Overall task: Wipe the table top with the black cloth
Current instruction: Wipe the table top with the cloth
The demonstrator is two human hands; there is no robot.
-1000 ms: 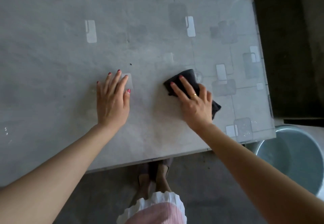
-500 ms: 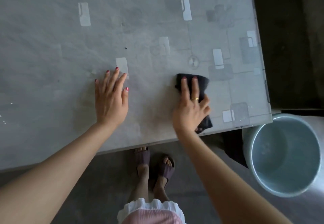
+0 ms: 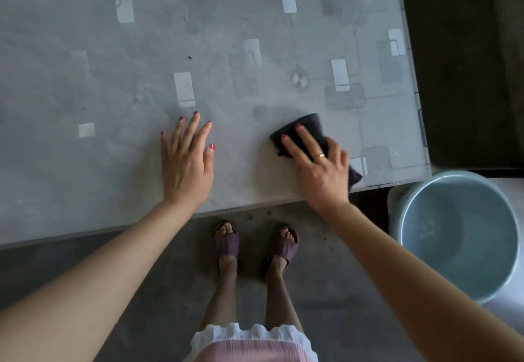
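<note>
From the head view, the right hand (image 3: 320, 169) lies flat on the black cloth (image 3: 304, 132), fingers spread and extended rather than curled, pressing it onto the table top (image 3: 85, 35). The cloth shows ahead of the fingertips and again past the little-finger side of the palm, close to the near right corner of the table. The left hand (image 3: 185, 160) rests palm down on the bare surface, fingers open and slightly fanned, holding nothing; it looks like a brace, well apart from the cloth.

As for progress, I judge the wiping to be under way but far from finished. The patch around the right hand's fingers and toward the right edge looks clearer, with the printed squares and lines showing sharply, while the area beyond and to the left of the left hand's fingers carries a dull, streaky film and a small dark speck (image 3: 189, 57). Most of the top seems left to do.

The surface is a grey table cover patterned with pale rectangles (image 3: 184, 89). Below the near edge is a dark concrete floor (image 3: 158, 262), the person's feet in purple slippers (image 3: 226, 244), and a pale blue bucket (image 3: 453, 234) standing on the floor off the right wrist, beside the table corner.
</note>
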